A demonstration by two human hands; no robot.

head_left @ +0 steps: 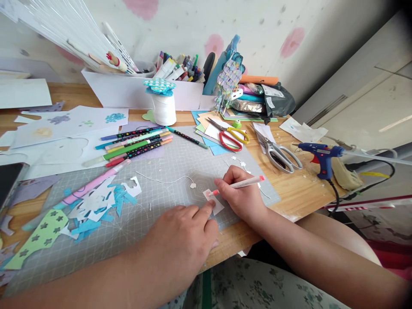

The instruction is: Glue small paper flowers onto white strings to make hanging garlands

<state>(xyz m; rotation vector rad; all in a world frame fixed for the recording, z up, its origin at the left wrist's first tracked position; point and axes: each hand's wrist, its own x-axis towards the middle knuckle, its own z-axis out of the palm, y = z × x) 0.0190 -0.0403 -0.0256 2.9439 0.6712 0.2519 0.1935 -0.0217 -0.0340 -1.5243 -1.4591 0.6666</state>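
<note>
My right hand (240, 193) is closed around a white pen with a coral tip and cap (244, 184), its tip touching a small white paper piece (215, 202) on the grey cutting mat (180, 167). My left hand (183, 240) rests on the mat with the index finger pressing the paper's left edge, the other fingers curled under. A thin white string with small paper shapes (180, 180) lies just above the paper.
Several markers (135, 143) lie at the mat's upper left, paper scraps (93, 204) and a green punched strip (41, 236) at left. Red-and-yellow scissors (230, 135), metal shears (280, 154) and a blue glue gun (320, 156) sit to the right. A thread spool (164, 107) stands behind.
</note>
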